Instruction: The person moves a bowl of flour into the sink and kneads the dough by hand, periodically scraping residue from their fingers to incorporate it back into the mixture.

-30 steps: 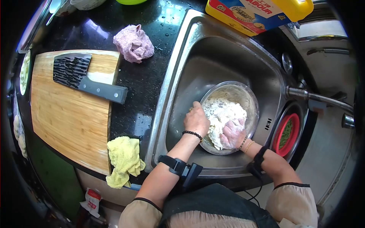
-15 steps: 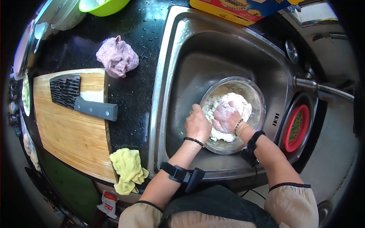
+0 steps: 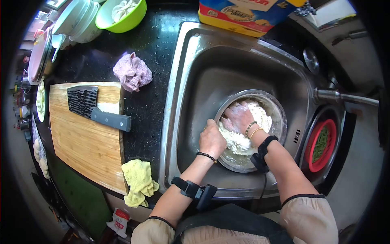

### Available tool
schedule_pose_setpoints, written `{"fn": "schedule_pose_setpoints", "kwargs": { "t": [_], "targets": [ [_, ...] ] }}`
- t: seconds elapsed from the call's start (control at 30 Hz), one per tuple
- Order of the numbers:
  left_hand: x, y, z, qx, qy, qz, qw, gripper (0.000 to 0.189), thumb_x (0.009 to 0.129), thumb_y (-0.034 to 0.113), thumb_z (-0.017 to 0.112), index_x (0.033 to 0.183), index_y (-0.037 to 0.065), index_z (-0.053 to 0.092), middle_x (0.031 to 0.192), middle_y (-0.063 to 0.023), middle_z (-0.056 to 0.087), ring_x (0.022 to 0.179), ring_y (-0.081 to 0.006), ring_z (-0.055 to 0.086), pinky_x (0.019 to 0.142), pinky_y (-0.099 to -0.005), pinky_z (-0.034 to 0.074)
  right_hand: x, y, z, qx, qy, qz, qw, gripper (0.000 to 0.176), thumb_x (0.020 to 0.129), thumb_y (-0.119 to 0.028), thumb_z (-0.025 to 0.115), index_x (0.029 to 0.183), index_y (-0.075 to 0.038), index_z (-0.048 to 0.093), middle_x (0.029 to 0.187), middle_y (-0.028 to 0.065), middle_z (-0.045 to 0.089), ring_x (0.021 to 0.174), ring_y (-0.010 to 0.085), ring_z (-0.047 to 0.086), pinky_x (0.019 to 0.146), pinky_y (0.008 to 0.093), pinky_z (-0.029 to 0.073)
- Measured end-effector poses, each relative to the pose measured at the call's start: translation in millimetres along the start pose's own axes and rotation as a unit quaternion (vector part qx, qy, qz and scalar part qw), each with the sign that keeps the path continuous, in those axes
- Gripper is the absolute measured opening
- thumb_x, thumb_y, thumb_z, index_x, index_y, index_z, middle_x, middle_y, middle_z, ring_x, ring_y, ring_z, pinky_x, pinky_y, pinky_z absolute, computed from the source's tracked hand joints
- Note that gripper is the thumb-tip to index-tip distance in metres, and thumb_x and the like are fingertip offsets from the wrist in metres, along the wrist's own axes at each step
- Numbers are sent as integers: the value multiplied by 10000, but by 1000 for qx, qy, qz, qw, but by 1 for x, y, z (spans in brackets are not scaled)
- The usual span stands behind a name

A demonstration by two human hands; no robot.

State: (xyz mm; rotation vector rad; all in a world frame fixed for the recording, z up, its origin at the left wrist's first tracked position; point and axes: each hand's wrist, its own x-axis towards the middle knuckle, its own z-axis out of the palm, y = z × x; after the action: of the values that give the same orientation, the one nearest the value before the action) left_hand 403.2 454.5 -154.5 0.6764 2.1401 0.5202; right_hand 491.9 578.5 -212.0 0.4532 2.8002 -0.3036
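Head cam, looking down into sink area

- L: left hand (image 3: 212, 140) curled shut on near-left rim of round steel bowl (image 3: 279, 116), steadying it. Black bead bracelet + strapped wrist device on that arm
- R: right hand (image 3: 237, 117) inside the bowl, fingers spread and flat, palm down on white shaggy dough (image 3: 243, 143). Not gripping, pressing. Skin coated w/ flour
- Bowl sits on floor of stainless steel sink basin (image 3: 211, 73), towards its right side. Dough is all inside the bowl, ragged and lumpy, dry flour on the walls
- Step, as I read it: mid-knead, flour and water coming together, not yet a smooth ball
- Next move calls for: fold the far edge back and press w/ the heel of R hand, L holding firm so the bowl doesn't skid on wet steel. Loose flour at the sides needs scraping in

Around:
- red round strainer (image 3: 333, 134) w/ green beans in small basin to the right, tap above it
- yellow-and-blue flour bag (image 3: 243, 12) behind the sink
- counter left: pale bamboo cutting board (image 3: 89, 154) w/ dark-bladed cleaver (image 3: 82, 101) lying on it
- crumpled pink cloth (image 3: 132, 72) above the board, crumpled yellow cloth (image 3: 139, 181) at its near corner
- lime green bowl (image 3: 136, 18) far back, contents unclear
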Motion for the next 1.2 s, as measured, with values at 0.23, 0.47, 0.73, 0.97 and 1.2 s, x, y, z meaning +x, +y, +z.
{"fn": "schedule_pose_setpoints", "kwargs": {
  "t": [0.23, 0.47, 0.73, 0.97, 1.2],
  "targets": [
    [-2, 5, -8, 5, -25, 0, 1000, 197, 755, 38, 471, 911, -67, 409, 852, -326, 564, 862, -463, 548, 787, -492, 423, -37, 3, -29, 123, 109, 86, 983, 496, 805, -421, 495, 1095, -19, 509, 1132, 199, 506, 1141, 318, 419, 978, 452, 268],
    [1, 7, -6, 21, -36, -13, 999, 223, 721, -1, 496, 915, -74, 413, 855, -322, 572, 862, -450, 561, 791, -473, 438, -56, 59, -35, 199, -158, 310, 916, 842, 522, -550, 737, 1085, 18, 474, 1047, 210, 579, 998, 340, 558, 858, 382, 447],
    [-1, 6, -7, 26, -36, -9, 999, 199, 730, 5, 471, 905, -73, 415, 840, -320, 574, 851, -453, 562, 784, -478, 439, -87, 49, -29, 252, -87, 328, 906, 667, 577, -465, 725, 1043, -73, 455, 945, 204, 604, 915, 352, 580, 793, 418, 462],
    [-2, 1, -7, 25, -12, 38, 999, 181, 773, 43, 470, 898, -70, 404, 780, -314, 573, 793, -451, 566, 725, -496, 444, -115, 20, -87, 152, 71, 224, 960, 470, 577, -270, 714, 939, -91, 472, 856, 151, 561, 807, 337, 571, 684, 417, 466],
    [-1, 4, -6, 17, -45, -14, 999, 250, 724, 34, 518, 938, -45, 416, 894, -288, 583, 883, -429, 566, 792, -476, 444, -108, -33, -75, 63, 33, 155, 985, 377, 549, -139, 706, 831, -77, 463, 782, 129, 514, 728, 307, 556, 581, 413, 456]
  ]
}}
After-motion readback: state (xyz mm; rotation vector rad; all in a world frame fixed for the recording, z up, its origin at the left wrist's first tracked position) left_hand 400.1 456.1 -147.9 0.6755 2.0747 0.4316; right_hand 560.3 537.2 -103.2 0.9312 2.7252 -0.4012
